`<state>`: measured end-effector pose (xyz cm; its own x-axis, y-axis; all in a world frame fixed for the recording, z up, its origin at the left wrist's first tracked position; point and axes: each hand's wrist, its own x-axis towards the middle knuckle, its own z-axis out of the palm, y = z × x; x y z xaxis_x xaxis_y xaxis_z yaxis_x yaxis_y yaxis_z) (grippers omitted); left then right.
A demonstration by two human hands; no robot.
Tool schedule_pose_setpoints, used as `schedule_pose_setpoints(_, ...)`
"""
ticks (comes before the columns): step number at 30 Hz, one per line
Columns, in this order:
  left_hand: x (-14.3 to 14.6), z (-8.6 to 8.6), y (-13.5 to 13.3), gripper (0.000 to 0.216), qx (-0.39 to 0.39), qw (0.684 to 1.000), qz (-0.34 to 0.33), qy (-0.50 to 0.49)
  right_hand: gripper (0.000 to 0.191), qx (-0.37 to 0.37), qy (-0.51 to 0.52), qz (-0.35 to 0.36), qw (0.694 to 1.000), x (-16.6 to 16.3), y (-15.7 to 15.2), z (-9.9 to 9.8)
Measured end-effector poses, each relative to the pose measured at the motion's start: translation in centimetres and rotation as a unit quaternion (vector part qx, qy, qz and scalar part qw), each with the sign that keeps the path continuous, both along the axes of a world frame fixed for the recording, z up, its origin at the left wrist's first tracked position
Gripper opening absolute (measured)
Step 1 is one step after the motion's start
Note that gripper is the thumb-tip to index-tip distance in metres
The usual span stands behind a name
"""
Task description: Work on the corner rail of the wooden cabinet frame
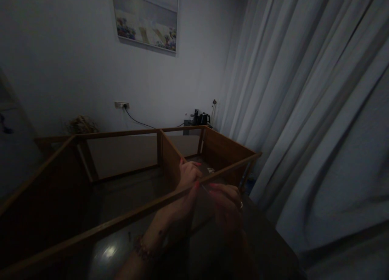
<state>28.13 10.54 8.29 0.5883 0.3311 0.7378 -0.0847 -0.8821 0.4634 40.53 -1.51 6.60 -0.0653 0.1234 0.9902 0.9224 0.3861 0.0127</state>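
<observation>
i am curling my left hand (188,175) over the front rail (121,220) of the wooden frame (226,149), by its divider (170,152). my right hand (226,203) is hovering half closed just below that rail; i cannot tell if it is holding anything. i am judging slow, braced moves safest.

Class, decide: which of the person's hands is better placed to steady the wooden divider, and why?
Left, probably. The left hand rests at the divider where it meets the front rail; the right hand sits apart from it, further right and lower.
</observation>
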Motion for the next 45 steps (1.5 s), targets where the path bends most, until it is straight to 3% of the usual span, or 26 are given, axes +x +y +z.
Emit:
schedule_pose_setpoints(4,0.4,-0.3,0.1,0.045,-0.001,1.0,0.009,0.003,0.024,0.025,0.007,-0.016,1.0,0.2,-0.2,0.0)
schedule_pose_setpoints(8,0.6,-0.4,0.3,0.042,0.006,1.0,0.015,-0.002,0.011,-0.005,0.049,-0.022,0.999,0.2,-0.6,0.4)
schedule_pose_setpoints(14,-0.7,1.3,-1.5,0.036,-0.001,1.0,0.007,-0.012,0.032,-0.025,0.04,-0.034,0.998,-1.7,-0.6,1.0)
schedule_pose_setpoints(19,-1.8,2.6,-3.5,0.028,-0.03,0.999,0.017,-0.023,0.038,-0.067,0.067,-0.017,0.995,-3.0,-0.6,1.1)
schedule_pose_setpoints(27,-0.7,1.7,-1.5,0.045,-0.018,1.0,-0.004,-0.007,0.035,-0.053,0.025,-0.003,0.998,-1.6,-0.4,0.8)
schedule_pose_setpoints(31,-1.3,2.2,-2.6,0.045,-0.023,1.0,0.011,-0.011,0.032,-0.007,0.089,0.048,0.995,-0.6,-0.6,-0.4)
schedule_pose_setpoints(36,-1.7,2.4,-3.6,0.034,-0.033,0.999,0.03,-0.002,0.029,-0.035,0.02,0.04,0.998,-0.2,-0.5,-0.4)
schedule_pose_setpoints(45,-0.3,1.5,-1.4,0.043,-0.02,0.999,0.03,0.004,0.037,-0.065,-0.019,0.049,0.997,0.2,-0.2,0.1)
